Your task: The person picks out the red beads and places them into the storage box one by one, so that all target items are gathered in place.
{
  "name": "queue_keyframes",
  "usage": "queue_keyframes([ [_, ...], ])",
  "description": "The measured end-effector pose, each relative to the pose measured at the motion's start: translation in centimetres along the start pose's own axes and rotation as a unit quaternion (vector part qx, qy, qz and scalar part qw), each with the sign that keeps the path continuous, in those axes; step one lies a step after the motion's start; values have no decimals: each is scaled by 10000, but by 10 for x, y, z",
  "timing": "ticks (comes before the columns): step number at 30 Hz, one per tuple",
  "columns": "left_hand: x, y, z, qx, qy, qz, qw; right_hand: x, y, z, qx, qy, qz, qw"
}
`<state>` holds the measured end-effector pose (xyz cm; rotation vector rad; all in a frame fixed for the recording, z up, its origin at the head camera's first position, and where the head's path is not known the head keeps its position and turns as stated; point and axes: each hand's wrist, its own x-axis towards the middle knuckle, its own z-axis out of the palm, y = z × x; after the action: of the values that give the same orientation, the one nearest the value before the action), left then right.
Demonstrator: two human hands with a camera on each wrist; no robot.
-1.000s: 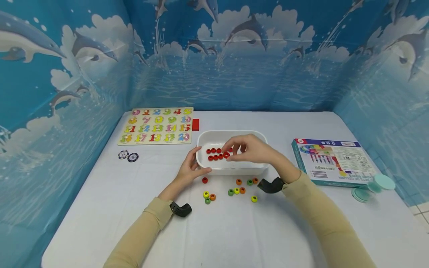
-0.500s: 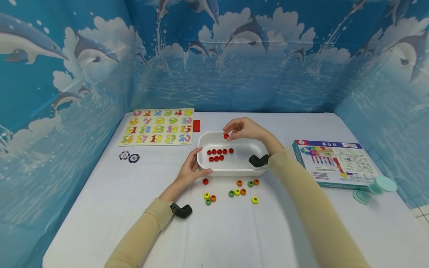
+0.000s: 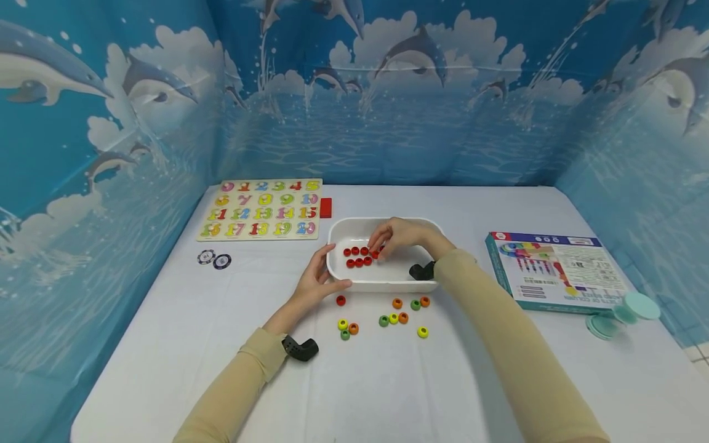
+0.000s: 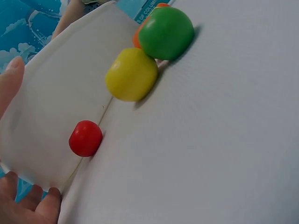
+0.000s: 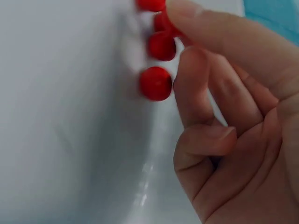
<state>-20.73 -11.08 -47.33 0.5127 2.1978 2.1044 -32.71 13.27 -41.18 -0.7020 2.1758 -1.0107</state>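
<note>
A white plastic tray (image 3: 388, 287) stands mid-table with two rows of red beads (image 3: 359, 263) inside. My left hand (image 3: 314, 280) grips its left end, thumb along the front wall and fingers round the side. My right hand (image 3: 403, 236) reaches down into the tray, thumb and index finger pinching a red bead (image 5: 170, 24) beside the rows; its other fingers are curled in the right wrist view. Part of the rows is hidden behind the fingers. One loose red bead (image 4: 86, 138) lies just outside the tray, close to the left hand.
Yellow, green and orange beads (image 3: 403, 317) lie in front of the tray. A number board (image 3: 260, 209) with a red piece (image 3: 325, 208) is at back left, near two round chips (image 3: 222, 261). At right are a flat box (image 3: 554, 271) and turquoise discs (image 3: 640, 306).
My right hand lifted a red bead from the rows toward the tray's back rim, then lowered it back beside them. The left hand keeps its hold on the tray.
</note>
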Motion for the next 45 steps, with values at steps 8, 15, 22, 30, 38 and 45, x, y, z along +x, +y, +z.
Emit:
queue_keyframes([
  [8, -4, 17, 0, -117, -197, 109, 9997, 3, -1, 7, -142, -25, 54, 9999],
  [15, -7, 26, 1, 8, -197, 69, 9998, -7, -12, -4, 18, 42, -215, 9998],
  [22, -7, 25, 1, -6, -195, 12, 9998, -45, -46, -19, -105, 440, -867, 9952],
  [30, -6, 25, 2, 57, -164, 10, 9998, -84, -76, 29, 69, 815, -1767, 9809],
  [38, -5, 25, 0, -63, -193, 92, 9998, -75, -57, 93, -84, 814, -1826, 9798],
  [45, 2, 6, -6, -121, -192, 145, 9996, -67, -51, 129, -279, 1072, -2044, 9726],
])
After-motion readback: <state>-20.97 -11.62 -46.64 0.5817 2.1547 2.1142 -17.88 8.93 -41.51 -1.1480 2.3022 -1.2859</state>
